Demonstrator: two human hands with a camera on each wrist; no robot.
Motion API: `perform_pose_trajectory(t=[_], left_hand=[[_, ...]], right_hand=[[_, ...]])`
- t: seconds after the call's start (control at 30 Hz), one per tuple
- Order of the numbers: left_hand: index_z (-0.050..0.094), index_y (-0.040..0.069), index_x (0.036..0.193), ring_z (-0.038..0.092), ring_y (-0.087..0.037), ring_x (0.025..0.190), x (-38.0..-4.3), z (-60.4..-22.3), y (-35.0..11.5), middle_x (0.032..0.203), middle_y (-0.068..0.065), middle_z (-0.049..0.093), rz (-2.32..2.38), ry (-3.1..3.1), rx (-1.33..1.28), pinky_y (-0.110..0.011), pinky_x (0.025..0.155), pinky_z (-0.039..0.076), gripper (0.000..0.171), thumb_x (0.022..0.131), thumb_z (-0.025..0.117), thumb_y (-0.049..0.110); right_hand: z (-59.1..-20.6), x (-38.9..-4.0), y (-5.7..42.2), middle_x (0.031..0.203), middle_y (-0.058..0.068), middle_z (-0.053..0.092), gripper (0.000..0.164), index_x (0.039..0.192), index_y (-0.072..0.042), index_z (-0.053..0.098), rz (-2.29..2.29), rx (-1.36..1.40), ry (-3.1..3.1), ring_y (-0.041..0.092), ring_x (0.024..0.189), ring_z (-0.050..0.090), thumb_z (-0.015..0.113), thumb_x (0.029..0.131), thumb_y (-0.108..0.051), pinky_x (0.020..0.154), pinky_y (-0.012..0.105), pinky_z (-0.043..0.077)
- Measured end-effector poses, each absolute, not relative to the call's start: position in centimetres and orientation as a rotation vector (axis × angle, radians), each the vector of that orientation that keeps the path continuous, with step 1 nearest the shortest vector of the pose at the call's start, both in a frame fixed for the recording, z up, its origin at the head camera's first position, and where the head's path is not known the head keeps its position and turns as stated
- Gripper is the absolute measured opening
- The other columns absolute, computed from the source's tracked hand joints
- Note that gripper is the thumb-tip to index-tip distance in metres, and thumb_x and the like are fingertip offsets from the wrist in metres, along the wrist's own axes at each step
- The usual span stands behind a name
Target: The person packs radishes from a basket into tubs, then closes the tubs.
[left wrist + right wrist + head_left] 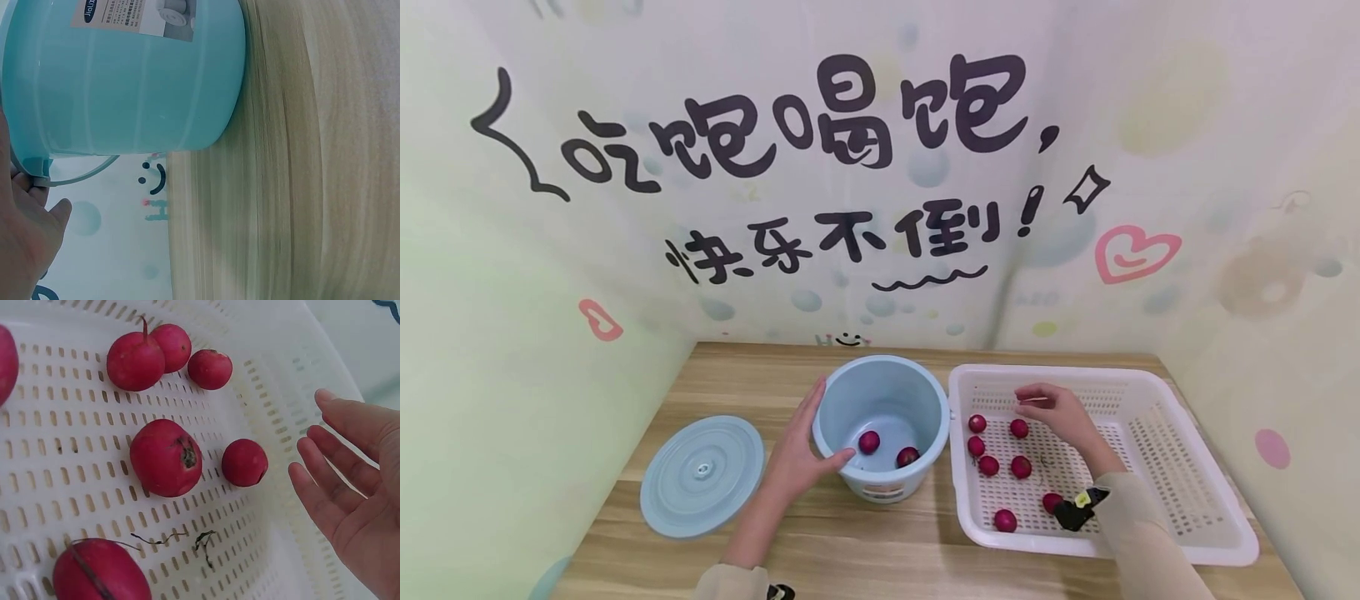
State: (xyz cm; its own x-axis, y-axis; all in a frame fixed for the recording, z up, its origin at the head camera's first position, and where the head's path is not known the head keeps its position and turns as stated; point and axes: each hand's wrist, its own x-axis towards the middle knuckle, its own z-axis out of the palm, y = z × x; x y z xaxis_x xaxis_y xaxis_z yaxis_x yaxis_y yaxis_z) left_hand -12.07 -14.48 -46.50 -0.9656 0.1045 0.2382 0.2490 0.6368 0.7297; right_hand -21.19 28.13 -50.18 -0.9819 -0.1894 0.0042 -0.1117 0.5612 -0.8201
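My left hand (pixel 797 450) holds the left side of a light blue plastic bucket (pixel 880 487), its thumb at the front rim and its fingers against the outer wall. In the left wrist view, fingers lie near the bucket's handle mount (pixel 40 167). Two red radishes (pixel 869 442) lie inside the bucket. Over the back left part of a white plastic basket (pixel 1213 550), my right hand (pixel 1060 414) has loosely bent fingers and nothing in them. Several more radishes (pixel 165 457) lie spread on the basket's slotted floor, the closest one (pixel 244 462) just beside the fingertips.
A round blue lid (pixel 700 475) lies on the wooden table (pixel 880 567) left of the bucket. Bucket and basket stand side by side, rims close together. A wall with black lettering (pixel 850 150) rises behind the table. Thin dark stem bits (pixel 205 545) lie in the basket.
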Motion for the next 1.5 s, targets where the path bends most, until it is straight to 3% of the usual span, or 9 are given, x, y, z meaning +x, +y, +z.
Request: perform_pose_trajectory(t=[0.2, 0.43, 0.63, 1.07, 1.5], left_hand=[[0.025, 0.018, 0.159, 0.033, -0.035, 0.15, -12.0, -46.6, -14.5, 0.165, -0.008, 0.029, -1.232, -2.674, -0.299, -0.061, 0.11, 0.043, 0.106, 0.073, 0.081, 0.046], [0.024, 0.022, 0.16, 0.032, -0.034, 0.15, -12.0, -46.6, -14.5, 0.166, -0.005, 0.027, -1.237, -2.687, -0.278, -0.06, 0.11, 0.043, 0.106, 0.075, 0.081, 0.047], [0.023, 0.024, 0.16, 0.033, -0.034, 0.15, -12.1, -46.8, -14.5, 0.166, -0.004, 0.028, -1.224, -2.681, -0.295, -0.059, 0.111, 0.043, 0.105, 0.075, 0.081, 0.047], [0.025, 0.02, 0.159, 0.033, -0.035, 0.15, -12.1, -46.8, -14.4, 0.165, -0.007, 0.029, -1.219, -2.687, -0.29, -0.061, 0.111, 0.042, 0.106, 0.074, 0.081, 0.047], [0.025, 0.019, 0.159, 0.032, -0.035, 0.15, -12.1, -46.7, -14.4, 0.166, -0.007, 0.028, -1.212, -2.696, -0.273, -0.061, 0.109, 0.044, 0.106, 0.074, 0.081, 0.048]], right_hand=[[-50.7, -21.2, 28.7, 0.121, 0.028, 0.067, 0.036, 0.123, 0.008, 0.063, -1.41, -0.274, 2.645, 0.028, 0.104, 0.069, 0.068, 0.093, -0.01, 0.08, 0.019, 0.054], [-51.0, -21.0, 28.8, 0.123, 0.03, 0.065, 0.041, 0.125, 0.009, 0.061, -1.392, -0.286, 2.583, 0.035, 0.109, 0.067, 0.069, 0.092, -0.013, 0.084, 0.03, 0.059], [-51.9, -21.0, 29.1, 0.123, 0.03, 0.066, 0.043, 0.125, 0.01, 0.061, -1.408, -0.285, 2.536, 0.025, 0.103, 0.069, 0.071, 0.091, -0.013, 0.081, 0.023, 0.057], [-51.9, -20.9, 29.1, 0.115, 0.02, 0.07, 0.051, 0.13, 0.007, 0.059, -1.249, -0.297, 2.476, 0.025, 0.105, 0.065, 0.075, 0.085, -0.009, 0.085, 0.025, 0.054], [-51.9, -21.1, 28.8, 0.112, 0.016, 0.071, 0.043, 0.125, 0.001, 0.066, -1.141, -0.255, 2.531, 0.022, 0.101, 0.063, 0.076, 0.084, -0.007, 0.088, 0.034, 0.053]])
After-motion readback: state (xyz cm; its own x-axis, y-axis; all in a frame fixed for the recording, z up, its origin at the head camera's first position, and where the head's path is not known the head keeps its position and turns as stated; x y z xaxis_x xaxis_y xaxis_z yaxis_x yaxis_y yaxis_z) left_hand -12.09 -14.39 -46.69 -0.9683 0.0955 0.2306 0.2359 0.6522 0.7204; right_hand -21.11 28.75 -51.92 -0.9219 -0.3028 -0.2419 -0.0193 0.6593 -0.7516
